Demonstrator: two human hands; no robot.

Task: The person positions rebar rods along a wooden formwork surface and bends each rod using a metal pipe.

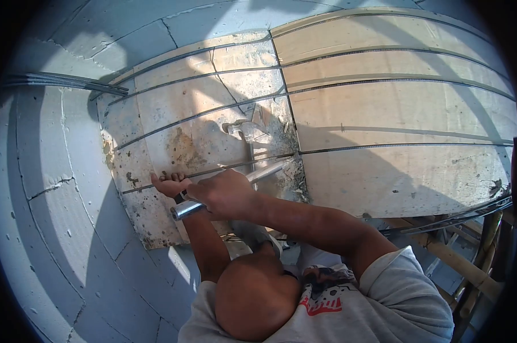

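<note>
The tube [264,173] should handle as a rigid, fairly weighty piece, neither soft nor fragile, though its smooth metal could turn slippery in a sweaty palm. The best hold looks to be around the shaft, near where the right grip [224,194] is closed on it now, with its butt end showing past the fist; a hold farther along would probably give finer aim but less leverage. The left grip [171,186] has its palm turned up and fingers curled beside the nearest bar [155,186]; whether it holds anything I cannot tell. The tube lies slantwise in view over the stained board [172,148], its far end towards the seam with the cleaner panel [384,177]. It is straight, round and silvery, brightly lit along its length, with a ring-like rim at the near end. A hammer [248,137] lies on the board, just beyond it.
</note>
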